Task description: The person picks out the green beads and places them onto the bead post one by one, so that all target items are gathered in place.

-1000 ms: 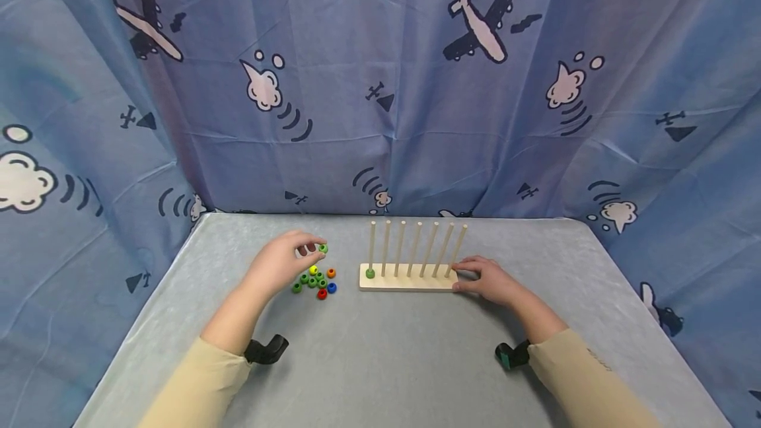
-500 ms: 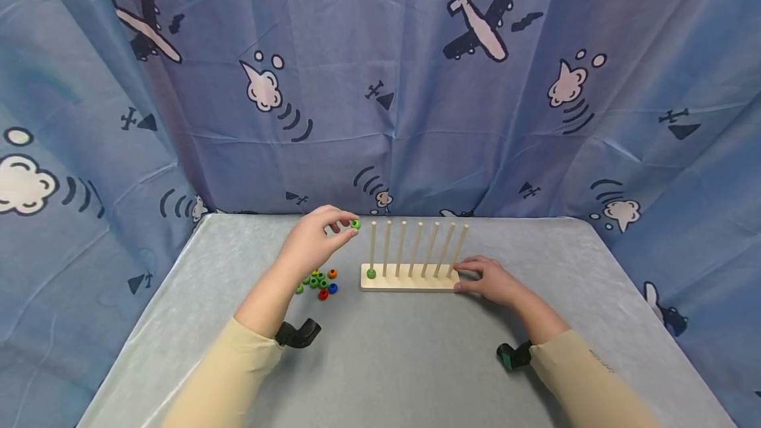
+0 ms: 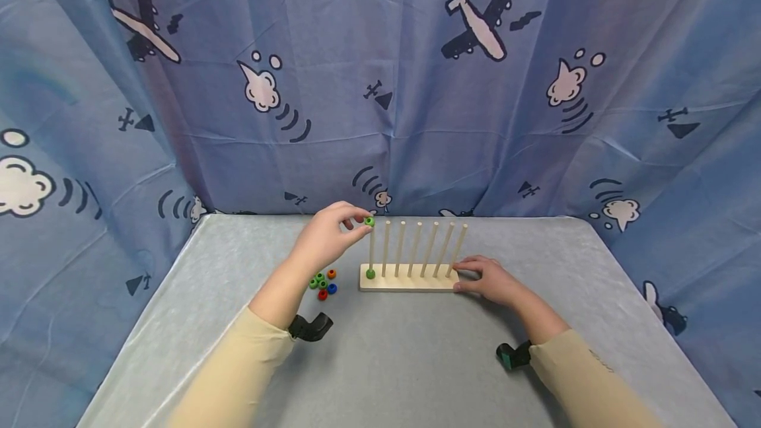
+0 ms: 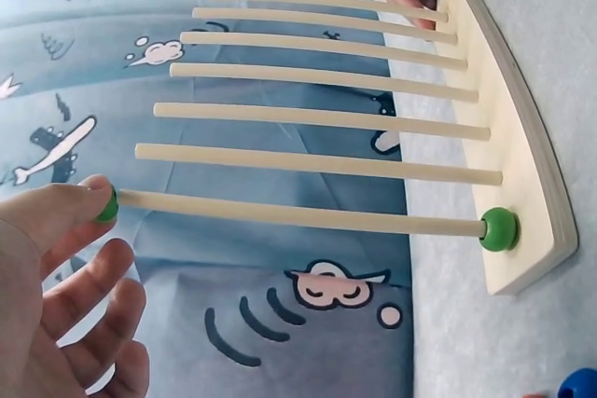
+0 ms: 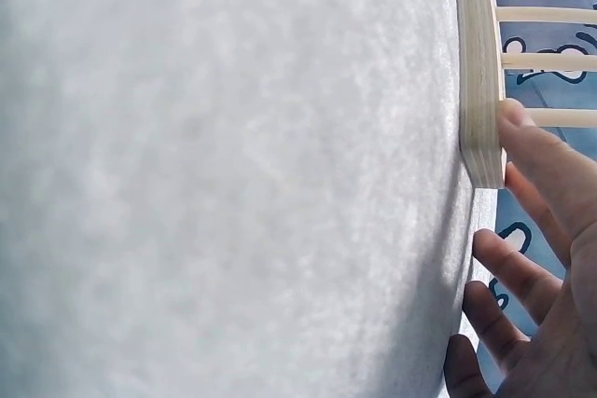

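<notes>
My left hand (image 3: pixel 328 235) pinches a green bead (image 3: pixel 369 222) between thumb and forefinger at the top of the leftmost peg (image 3: pixel 372 248). In the left wrist view, that bead (image 4: pixel 109 208) is right at the peg's tip, partly covered by the thumb; whether it is threaded on cannot be told. The wooden peg board (image 3: pixel 410 286) has a row of several upright pegs. Another green bead (image 4: pixel 500 229) sits at the foot of the leftmost peg. My right hand (image 3: pixel 489 281) grips the board's right end, with the thumb (image 5: pixel 519 118) against its front edge.
Left of the board lies a small cluster of loose beads: several green beads (image 3: pixel 320 277), an orange bead (image 3: pixel 331 274), a blue bead (image 3: pixel 332 288) and a red bead (image 3: pixel 323 294). The left forearm hides part of it. A patterned curtain (image 3: pixel 333 117) hangs behind the grey table (image 3: pixel 404 362).
My left hand has carried the green bead up and rightward from above the loose beads to the leftmost peg's tip. My right hand has stayed at the board's end.
</notes>
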Available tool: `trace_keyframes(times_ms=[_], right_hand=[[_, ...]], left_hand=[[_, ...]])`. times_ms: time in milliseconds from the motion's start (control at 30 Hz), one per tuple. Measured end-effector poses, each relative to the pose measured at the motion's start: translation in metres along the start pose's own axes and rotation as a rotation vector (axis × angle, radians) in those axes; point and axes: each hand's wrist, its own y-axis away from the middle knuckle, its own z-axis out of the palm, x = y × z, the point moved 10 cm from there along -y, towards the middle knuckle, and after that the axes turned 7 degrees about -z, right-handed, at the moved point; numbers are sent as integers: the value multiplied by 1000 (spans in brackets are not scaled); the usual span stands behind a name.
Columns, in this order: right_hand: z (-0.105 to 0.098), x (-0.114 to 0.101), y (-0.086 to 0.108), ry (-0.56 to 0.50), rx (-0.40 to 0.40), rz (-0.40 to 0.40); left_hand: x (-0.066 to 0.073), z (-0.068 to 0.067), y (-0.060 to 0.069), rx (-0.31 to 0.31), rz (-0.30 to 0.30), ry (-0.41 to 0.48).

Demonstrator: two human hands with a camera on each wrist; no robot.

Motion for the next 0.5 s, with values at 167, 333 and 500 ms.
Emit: trace_keyframes(times_ms=[167,333,500], right_hand=[[0,-1,1,6,2,-1],[0,-4,1,11,1,-13],[0,-5,2,13,-1,-7]], left_hand=[[1,4,-3,-5,-11,3],[2,8,-5,-16,-11,-7],[-1,11,-5,-20,-13,-7]])
